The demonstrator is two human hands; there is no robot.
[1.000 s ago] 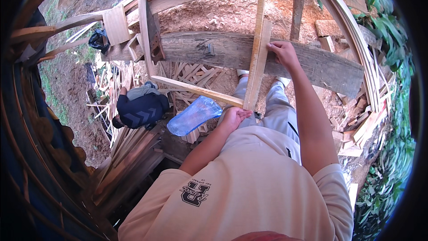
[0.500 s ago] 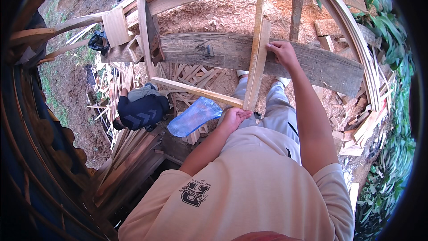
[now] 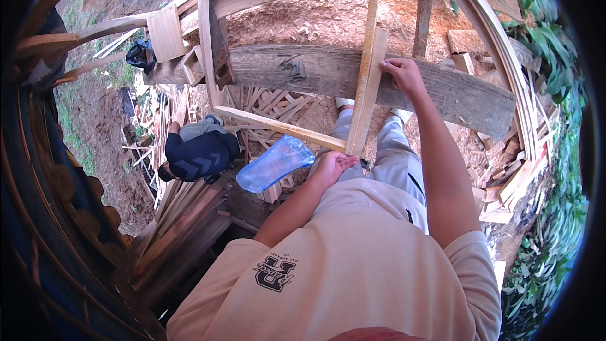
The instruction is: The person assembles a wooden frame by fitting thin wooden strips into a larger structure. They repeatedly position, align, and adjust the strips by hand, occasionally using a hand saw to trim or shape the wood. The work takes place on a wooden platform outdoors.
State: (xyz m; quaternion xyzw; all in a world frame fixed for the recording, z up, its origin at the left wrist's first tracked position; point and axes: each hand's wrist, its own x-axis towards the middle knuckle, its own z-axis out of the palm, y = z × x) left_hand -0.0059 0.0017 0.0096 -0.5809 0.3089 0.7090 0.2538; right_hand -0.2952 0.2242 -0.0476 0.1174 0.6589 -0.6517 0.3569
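A slim rectangular wooden frame (image 3: 278,127) stands before me, its near corner close to my waist. Along its right side lies a shorter wooden strip (image 3: 378,57), the two meeting at that corner. My right hand (image 3: 404,77) pinches the strip's right edge between thumb and fingertips, partway up. Below the corner, my left hand (image 3: 334,167) is palm up with fingers curled against the frame's end; its exact grip is partly hidden. A weathered plank (image 3: 284,69) runs crosswise behind the frame, with a small dark metal piece (image 3: 298,71) on it.
A handsaw (image 3: 223,66) rests by the plank's left part. A clear bluish plastic bag (image 3: 276,164) is left of my left hand. Another person (image 3: 201,150) bends low at left. Offcuts (image 3: 281,104) litter the ground, curved wooden strips (image 3: 499,38) rise at right, and a black bag (image 3: 140,55) hangs at left.
Both hands keep their places on the wood. The view has shifted very slightly, and the frame's top leans a little further right.
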